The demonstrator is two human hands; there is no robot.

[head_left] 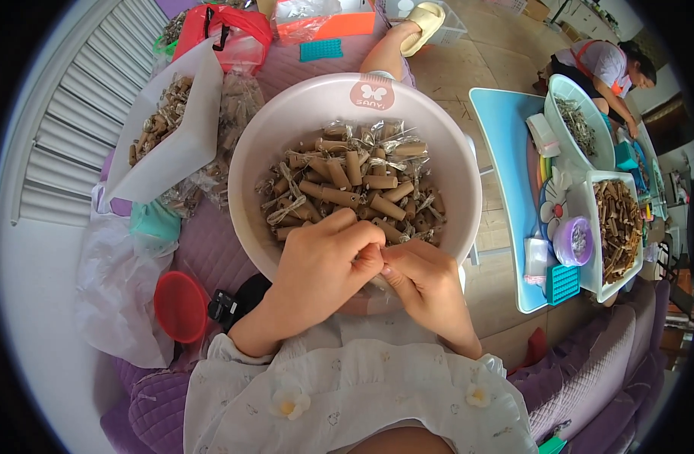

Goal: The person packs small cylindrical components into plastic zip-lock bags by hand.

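A large pale pink basin (pixel 248 144) sits right in front of me. Heaped inside are many short brown cylinders (pixel 339 174), some with clear crinkled film around or between them. Over the basin's near side, my left hand (pixel 317 261) is closed, thumb and fingers pinched together. Meeting it fingertip to fingertip, my right hand (pixel 426 284) is closed in a pinch too. Whatever the fingers hold is hidden between them; a small pale patch shows just below.
To the left, a white bin (pixel 199 121) holds more brown pieces, near a red bowl (pixel 180 306). On the right, a blue table (pixel 506 219) carries a white tray of brown pieces (pixel 619 227), a purple bowl (pixel 572 242) and a green basin (pixel 581 125). Another person (pixel 597 68) bends beyond.
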